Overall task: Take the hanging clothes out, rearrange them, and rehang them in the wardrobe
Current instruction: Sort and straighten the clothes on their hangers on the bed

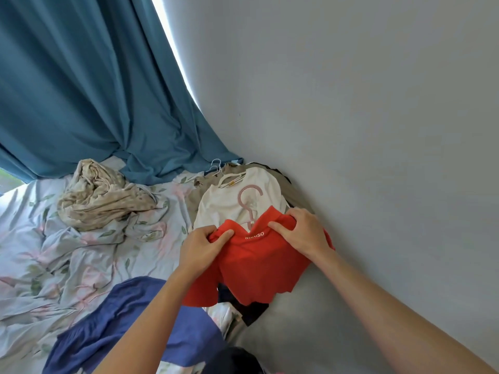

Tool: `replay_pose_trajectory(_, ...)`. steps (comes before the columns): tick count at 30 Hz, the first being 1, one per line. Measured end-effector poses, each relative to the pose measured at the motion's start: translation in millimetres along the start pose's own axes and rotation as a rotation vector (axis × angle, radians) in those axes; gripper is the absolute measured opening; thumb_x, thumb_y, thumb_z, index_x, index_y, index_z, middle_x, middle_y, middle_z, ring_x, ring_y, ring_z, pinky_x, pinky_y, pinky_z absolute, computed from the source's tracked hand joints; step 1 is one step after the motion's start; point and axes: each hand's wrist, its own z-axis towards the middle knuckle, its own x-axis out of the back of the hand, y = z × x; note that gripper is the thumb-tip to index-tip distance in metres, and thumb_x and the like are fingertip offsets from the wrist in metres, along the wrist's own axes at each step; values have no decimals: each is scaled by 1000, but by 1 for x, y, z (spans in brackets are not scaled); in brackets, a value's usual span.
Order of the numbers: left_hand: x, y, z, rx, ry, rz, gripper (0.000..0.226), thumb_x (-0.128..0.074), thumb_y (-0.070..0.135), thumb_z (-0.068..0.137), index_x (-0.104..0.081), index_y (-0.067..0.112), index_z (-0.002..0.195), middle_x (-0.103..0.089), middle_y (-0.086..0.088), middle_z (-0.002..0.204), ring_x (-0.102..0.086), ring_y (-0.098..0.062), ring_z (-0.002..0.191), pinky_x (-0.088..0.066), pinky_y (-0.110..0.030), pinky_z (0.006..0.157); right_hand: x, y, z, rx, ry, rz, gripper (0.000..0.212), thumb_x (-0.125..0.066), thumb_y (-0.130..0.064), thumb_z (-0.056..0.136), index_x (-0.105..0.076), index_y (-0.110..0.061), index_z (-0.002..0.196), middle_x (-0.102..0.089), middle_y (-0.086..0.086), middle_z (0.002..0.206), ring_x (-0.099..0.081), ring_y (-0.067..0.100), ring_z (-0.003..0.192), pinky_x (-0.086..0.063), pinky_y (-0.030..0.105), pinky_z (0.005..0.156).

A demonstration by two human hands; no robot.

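Note:
A red shirt (256,268) with small white lettering at its collar lies on a pile of clothes on the bed, against the wall. My left hand (201,248) grips the shirt's left shoulder, and my right hand (302,230) grips its right shoulder. A pink hanger (247,203) sticks out of the collar, its hook lying on a white shirt (235,203) behind. The white shirt sits on a white hanger (217,168) atop beige and dark garments (294,198). Dark cloth (252,310) shows under the red shirt's hem.
A crumpled beige floral cloth (102,195) lies on the floral bedsheet (54,265) to the left. A blue garment (129,319) is at the bed's near side. A teal curtain (89,90) hangs behind the bed; a grey wall (364,117) bounds the right.

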Motion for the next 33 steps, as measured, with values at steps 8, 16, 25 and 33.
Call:
replay_pose_trajectory(8,-16,13,91,36,-12,0,58,-63,75,84,-37,26,67,-46,10,55,-47,-10,55,-36,-36,56,-11,19,93,-30,-22,-41,64,-58,-86,78,-46,-25,64,-52,-10,65,-52,12,66,-49,40,71)
replay_pose_trajectory(16,-40,-5,187,0,68,76,26,-55,60,97,-54,35,90,-57,16,90,-55,-10,88,-47,-35,75,-54,42,211,-36,-132,-84,69,-57,-85,80,-46,-20,61,-52,-7,55,-51,8,53,-36,31,50)
replay_pose_trajectory(25,-99,-40,321,243,53,237,20,-54,30,106,-56,12,99,-57,-5,97,-56,-31,101,-47,-46,84,-152,96,363,-35,-333,-122,68,-52,-88,78,-46,-22,61,-53,-9,56,-54,17,56,-31,30,49)
replay_pose_trajectory(33,-175,-121,427,368,95,358,18,-58,22,101,-57,11,114,-56,-10,116,-53,-35,113,-44,-47,84,-286,162,461,96,-434,-127,48,-58,-72,87,-67,-27,99,-71,-1,106,-65,26,104,-52,38,85)
